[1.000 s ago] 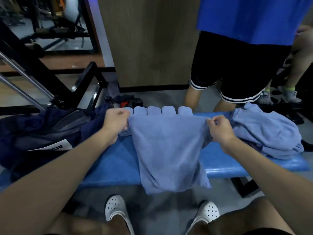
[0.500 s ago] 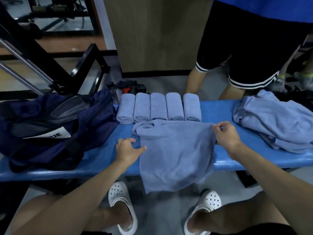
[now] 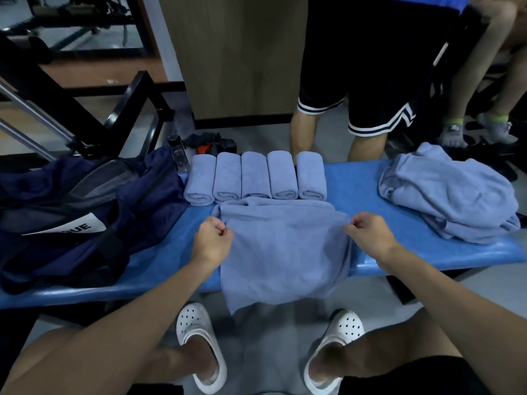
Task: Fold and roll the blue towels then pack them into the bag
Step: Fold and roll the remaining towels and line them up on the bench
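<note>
A light blue towel (image 3: 282, 252) lies spread across the blue bench (image 3: 368, 201), its near end hanging over the front edge. My left hand (image 3: 212, 240) pinches its left edge and my right hand (image 3: 368, 233) pinches its right edge. Behind it, several rolled blue towels (image 3: 255, 176) stand side by side in a row. A pile of unfolded blue towels (image 3: 447, 195) sits at the bench's right end. The dark navy bag (image 3: 85, 212) lies slumped on the bench's left end.
A person in black shorts (image 3: 356, 81) stands just behind the bench. A clear bottle (image 3: 179, 155) stands by the bag. Black gym equipment frames (image 3: 85, 104) fill the left background. My white clogs (image 3: 199, 337) are on the floor under the bench.
The towel was lowered from the air onto the bench. My left hand let go, rested flat, then took the towel's left edge; both hands now pinch the sides lower down.
</note>
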